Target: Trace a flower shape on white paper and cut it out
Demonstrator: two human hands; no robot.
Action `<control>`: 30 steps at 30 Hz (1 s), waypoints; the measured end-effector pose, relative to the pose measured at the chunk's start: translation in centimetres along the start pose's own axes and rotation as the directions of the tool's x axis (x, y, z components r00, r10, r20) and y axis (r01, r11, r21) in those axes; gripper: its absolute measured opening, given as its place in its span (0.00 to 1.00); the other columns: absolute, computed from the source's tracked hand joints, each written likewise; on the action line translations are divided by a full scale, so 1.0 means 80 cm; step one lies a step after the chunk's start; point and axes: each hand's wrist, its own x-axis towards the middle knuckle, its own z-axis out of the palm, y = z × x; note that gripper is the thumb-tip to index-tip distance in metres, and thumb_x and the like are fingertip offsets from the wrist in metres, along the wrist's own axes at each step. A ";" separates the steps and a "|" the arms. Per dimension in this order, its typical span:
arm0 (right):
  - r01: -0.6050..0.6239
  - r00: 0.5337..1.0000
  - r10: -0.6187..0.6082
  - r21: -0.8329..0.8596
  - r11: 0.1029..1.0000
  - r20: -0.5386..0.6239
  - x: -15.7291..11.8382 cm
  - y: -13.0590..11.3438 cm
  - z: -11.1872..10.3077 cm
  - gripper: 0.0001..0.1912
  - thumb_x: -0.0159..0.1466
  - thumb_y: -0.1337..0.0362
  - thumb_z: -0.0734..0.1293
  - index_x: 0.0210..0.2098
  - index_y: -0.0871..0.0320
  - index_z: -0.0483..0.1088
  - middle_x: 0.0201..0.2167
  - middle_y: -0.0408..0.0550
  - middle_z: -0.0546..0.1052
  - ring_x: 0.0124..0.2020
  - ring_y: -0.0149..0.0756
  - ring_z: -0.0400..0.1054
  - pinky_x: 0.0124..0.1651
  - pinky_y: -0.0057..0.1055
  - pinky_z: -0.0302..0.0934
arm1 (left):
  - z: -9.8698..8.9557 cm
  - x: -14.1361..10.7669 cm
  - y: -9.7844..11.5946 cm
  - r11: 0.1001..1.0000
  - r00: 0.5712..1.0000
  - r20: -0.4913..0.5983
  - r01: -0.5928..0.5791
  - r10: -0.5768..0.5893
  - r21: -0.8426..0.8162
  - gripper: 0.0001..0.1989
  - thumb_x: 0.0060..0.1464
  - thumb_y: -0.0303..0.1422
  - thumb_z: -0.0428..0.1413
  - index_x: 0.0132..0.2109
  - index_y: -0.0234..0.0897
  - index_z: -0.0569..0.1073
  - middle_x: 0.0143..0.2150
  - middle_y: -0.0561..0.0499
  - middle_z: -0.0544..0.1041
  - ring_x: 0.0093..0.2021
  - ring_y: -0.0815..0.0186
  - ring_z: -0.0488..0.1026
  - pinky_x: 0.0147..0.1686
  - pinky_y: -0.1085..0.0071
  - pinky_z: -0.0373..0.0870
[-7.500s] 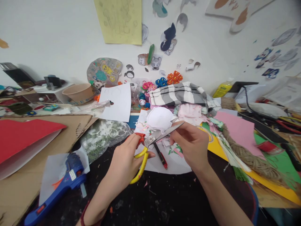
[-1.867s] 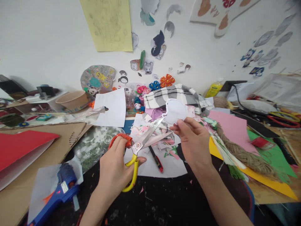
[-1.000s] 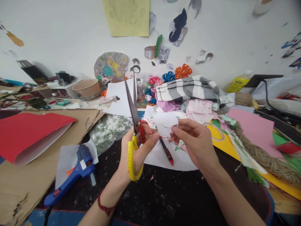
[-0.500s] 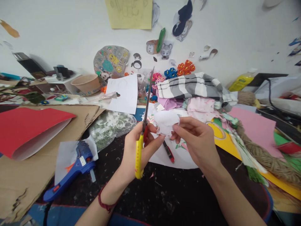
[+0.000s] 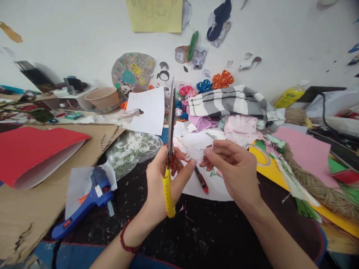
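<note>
My left hand (image 5: 157,185) is closed around a pair of scissors (image 5: 168,190) with a yellow handle, its blades pointing up. Thumb and fingertips of that hand also reach the edge of a small cut piece of white paper (image 5: 196,145). My right hand (image 5: 238,170) pinches the paper's right side between thumb and fingers. Below both hands a black and red pen (image 5: 201,178) lies on a larger white sheet (image 5: 215,191). The paper's lower edge is partly hidden behind my fingers.
At the left, a blue glue gun (image 5: 92,200) lies beside cardboard (image 5: 30,209) and a red folded sheet (image 5: 36,149). Behind my hands are a plastic bag of white-green material (image 5: 126,155) and checked cloth (image 5: 224,102). Twine (image 5: 316,179) and yellow card (image 5: 269,173) lie right.
The scissors have swung more upright, their tips shifting left. The white paper piece has tilted slightly between my hands, and my right hand has turned a little.
</note>
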 end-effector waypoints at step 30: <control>-0.015 0.985 0.017 -0.014 1.000 0.173 -0.004 0.005 0.003 0.07 0.55 0.69 0.78 0.29 0.54 0.77 0.21 0.39 0.80 0.22 0.31 0.76 0.25 0.24 0.73 | 0.004 -0.007 -0.010 0.998 0.995 -0.074 -0.062 0.063 0.016 0.09 0.55 0.32 0.65 0.36 0.41 0.71 0.36 0.55 0.74 0.29 0.72 0.68 0.29 0.71 0.67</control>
